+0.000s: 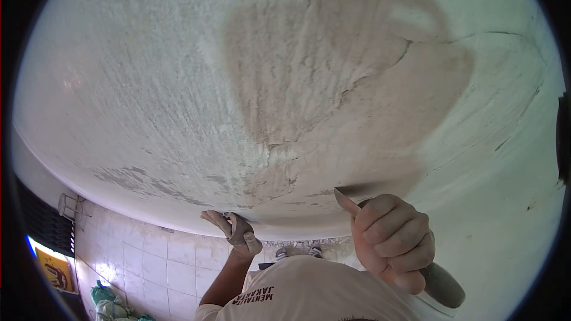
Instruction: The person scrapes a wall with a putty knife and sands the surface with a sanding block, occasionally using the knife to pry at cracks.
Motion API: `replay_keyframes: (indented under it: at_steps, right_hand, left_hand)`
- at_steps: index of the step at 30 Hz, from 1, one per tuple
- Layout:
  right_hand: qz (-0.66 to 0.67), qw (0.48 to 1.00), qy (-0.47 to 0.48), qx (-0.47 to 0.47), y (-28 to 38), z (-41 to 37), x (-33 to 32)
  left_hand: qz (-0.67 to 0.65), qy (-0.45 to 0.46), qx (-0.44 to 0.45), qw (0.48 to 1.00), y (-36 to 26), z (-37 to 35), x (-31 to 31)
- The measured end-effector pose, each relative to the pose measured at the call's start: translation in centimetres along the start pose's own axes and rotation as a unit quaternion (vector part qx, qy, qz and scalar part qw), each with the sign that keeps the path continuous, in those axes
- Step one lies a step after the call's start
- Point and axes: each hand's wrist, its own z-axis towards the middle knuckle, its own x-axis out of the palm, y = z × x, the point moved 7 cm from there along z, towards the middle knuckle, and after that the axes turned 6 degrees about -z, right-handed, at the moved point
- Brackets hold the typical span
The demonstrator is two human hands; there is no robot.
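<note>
I see the right hand (395, 239) fisted around a grey-handled, thin-bladed scraper (446, 287), its long axis slanting up-left toward the cracked, pale plaster wall (369, 125); the left hand (242, 236) is farther left, grip unclear.

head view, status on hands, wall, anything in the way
Right hand gripping bladed tool, tip close to wall. Left hand near wall, grip unclear. Wall cracked, darker patch. No obstruction visible.

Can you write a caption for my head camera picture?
Right hand grips a scraper at a cracked, brown-patched wall, left hand close by.
</note>
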Motion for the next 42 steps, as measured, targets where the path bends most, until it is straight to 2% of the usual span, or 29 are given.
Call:
replay_keyframes:
  at_steps: [3, 9, 11, 13, 15, 18, 21, 24, 25, 31, 37, 42]
  right_hand:
    - [0.009, 1.000, -0.021, -0.009, 0.2, -1.6, -1.4]
    - [0.031, 0.998, 0.039, -0.038, -0.8, -0.3, 1.0]
    - [0.012, 1.000, 0.020, -0.021, -0.4, -1.3, -0.2]
    - [-0.003, 1.000, 0.016, -0.009, 0.2, -2.1, -0.7]
    - [-0.011, 0.999, 0.036, -0.001, 0.3, -2.2, -0.8]
    - [0.022, 0.999, 0.015, -0.041, -0.6, -1.4, 0.9]
    - [0.029, 0.999, 0.033, 0.011, -0.6, -1.9, -0.5]
    - [0.026, 0.999, -0.029, 0.030, 0.3, -2.2, -2.4]
    - [0.023, 0.999, -0.041, 0.001, 0.2, -1.7, -2.0]
    - [0.014, 1.000, 0.010, -0.011, -0.9, -0.7, 1.1]
    - [-0.029, 0.995, -0.093, -0.005, 2.2, -5.4, -4.8]
    - [-0.105, 0.990, -0.085, 0.032, 3.3, -6.6, -6.4]
  left_hand:
    - [0.016, -0.010, 0.004, 1.000, 0.0, 0.4, -0.4]
    - [-0.008, -0.045, 0.010, 0.999, -0.9, 1.0, -0.2]
    - [-0.029, 0.017, -0.005, 0.999, -0.5, 0.1, 0.5]
    - [-0.022, 0.041, -0.008, 0.999, -0.2, -0.2, 0.2]
    - [0.002, 0.020, -0.005, 1.000, -0.3, 0.2, -0.1]
    - [0.003, -0.002, -0.008, 1.000, -0.3, 0.3, -0.1]
    - [0.046, -0.014, 0.037, 0.998, -0.5, 0.9, -0.3]
    - [0.142, 0.014, 0.089, 0.986, 1.4, 0.6, -1.4]
    - [0.156, 0.008, 0.109, 0.982, 2.3, 0.4, -1.5]
    - [0.182, -0.027, 0.130, 0.974, 1.8, 1.0, -1.3]
    - [0.208, -0.048, 0.138, 0.967, 1.2, 1.0, -1.1]
    - [0.205, -0.063, 0.131, 0.968, 1.6, 0.9, -1.1]
